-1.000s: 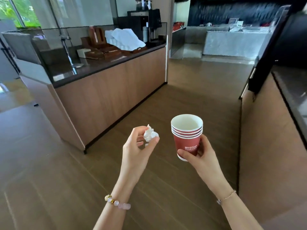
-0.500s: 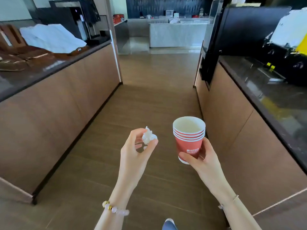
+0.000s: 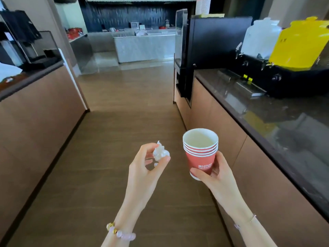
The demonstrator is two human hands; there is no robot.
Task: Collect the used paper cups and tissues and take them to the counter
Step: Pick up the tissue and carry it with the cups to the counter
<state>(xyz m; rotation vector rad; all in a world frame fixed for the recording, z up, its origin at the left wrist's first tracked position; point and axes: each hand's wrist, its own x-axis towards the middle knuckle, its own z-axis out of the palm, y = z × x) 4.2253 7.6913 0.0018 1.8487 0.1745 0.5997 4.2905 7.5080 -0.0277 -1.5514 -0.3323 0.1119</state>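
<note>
- The left hand [image 3: 142,168] pinches a small crumpled white tissue [image 3: 160,153] between thumb and fingertips, above the brown wooden floor [image 3: 124,107].
- The right hand [image 3: 213,173] grips a stack of red paper cups [image 3: 200,152], upright, near the dark glossy worktop [image 3: 267,118] on the right.

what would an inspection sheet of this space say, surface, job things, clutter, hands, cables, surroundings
surface: dark glossy counter top on the right, wood floor between the counters
job's things: stack of red paper cups, upright, off any surface; crumpled tissue, also carried
clutter: yellow dispenser and white dispenser stand on the right counter's far end
hands: left hand pinches the tissue; right hand grips the cup stack low on its side
cables: nothing seen
surroundings: left counter with a black coffee machine; pale serving counter at the far end
</note>
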